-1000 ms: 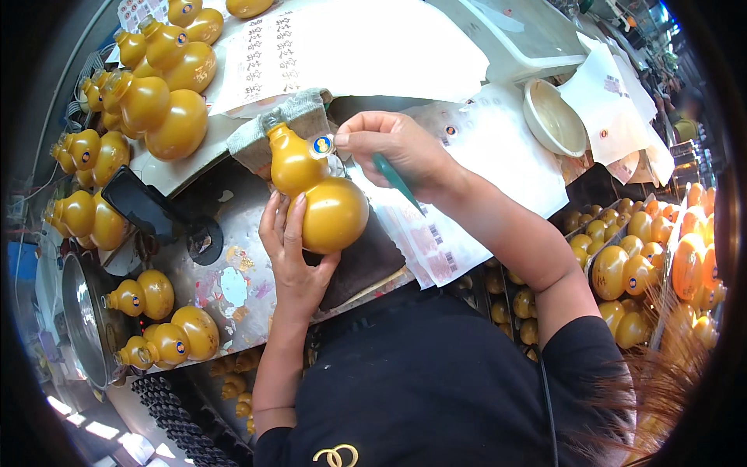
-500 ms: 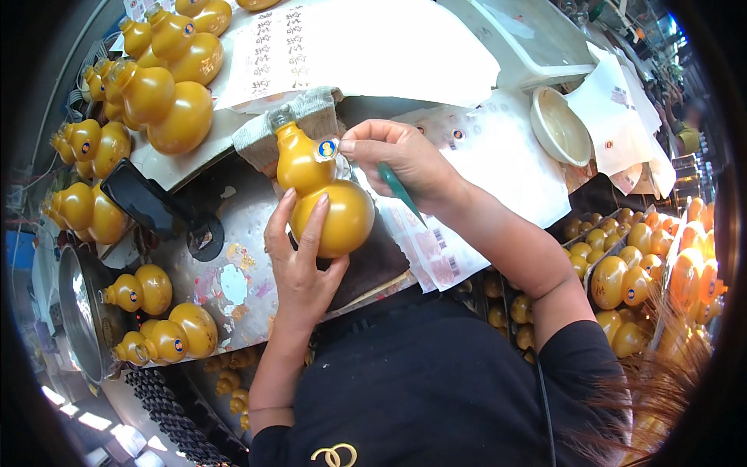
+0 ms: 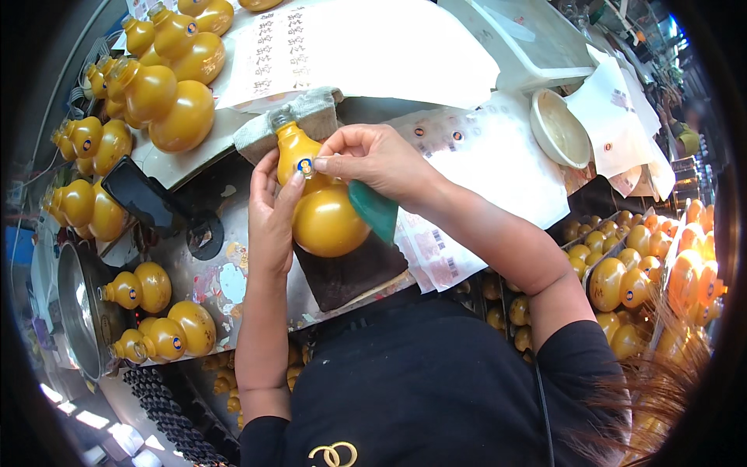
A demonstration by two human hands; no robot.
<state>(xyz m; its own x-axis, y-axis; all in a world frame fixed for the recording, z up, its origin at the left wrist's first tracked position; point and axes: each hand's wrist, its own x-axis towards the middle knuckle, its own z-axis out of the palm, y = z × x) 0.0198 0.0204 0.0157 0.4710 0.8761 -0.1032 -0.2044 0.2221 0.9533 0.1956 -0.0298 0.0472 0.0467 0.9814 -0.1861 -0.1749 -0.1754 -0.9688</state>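
Note:
A glossy yellow gourd-shaped bottle (image 3: 323,214) lies tilted at the middle of the worktable, neck pointing up toward a grey cloth (image 3: 299,121). My left hand (image 3: 272,214) cradles its left side, fingers reaching up to the neck. My right hand (image 3: 373,159) comes in from the right; its fingertips press a small round blue sticker (image 3: 305,166) on the bottle's upper bulb. The same hand also holds a green plastic scraper (image 3: 373,208) under the palm.
Several more yellow gourd bottles stand at the upper left (image 3: 167,86), at the lower left (image 3: 159,331) and in crates on the right (image 3: 622,280). White sticker sheets (image 3: 482,167) cover the table's right; a white bowl (image 3: 556,128) sits beyond. A black phone (image 3: 140,194) lies left.
The bottle has slid slightly down and toward me. My left hand shifted from under the lower bulb up along its left side, and my right fingertips stayed on the sticker.

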